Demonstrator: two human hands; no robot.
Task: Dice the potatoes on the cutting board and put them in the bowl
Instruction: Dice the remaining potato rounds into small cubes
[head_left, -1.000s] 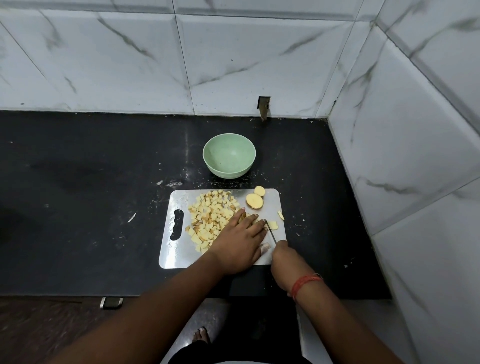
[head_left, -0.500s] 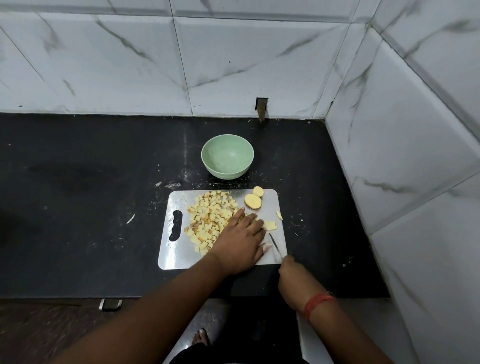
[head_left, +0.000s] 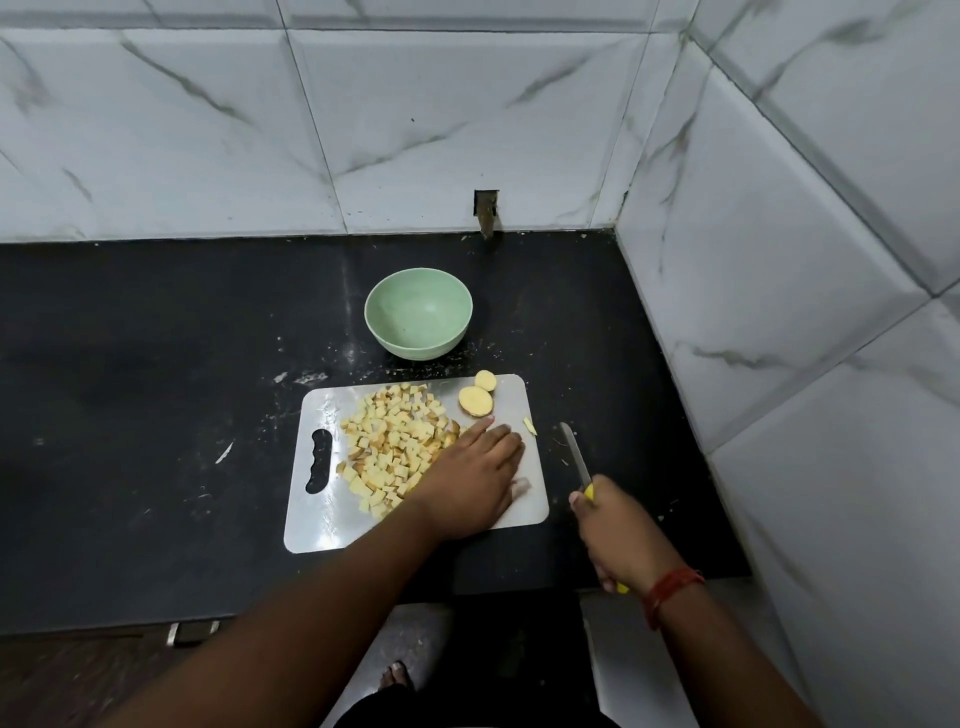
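Observation:
A metal cutting board (head_left: 317, 512) lies on the black counter. A heap of diced potato (head_left: 389, 441) covers its middle, and two round potato slices (head_left: 475, 400) sit at its far right corner. My left hand (head_left: 475, 478) lies flat on the board with straight fingers against the right side of the heap. My right hand (head_left: 618, 530) grips a yellow-handled knife (head_left: 575, 457) off the board's right edge, blade pointing away. The green bowl (head_left: 418, 312) stands empty behind the board.
The black counter (head_left: 156, 389) ends at a marble wall on the right and at the back. A small potato scrap (head_left: 529, 426) lies near the board's right edge. White specks and a sliver (head_left: 224, 452) lie left of the board.
My right hand has drawn the knife off the board to the right. My left hand has stayed flat on the board by the potato heap.

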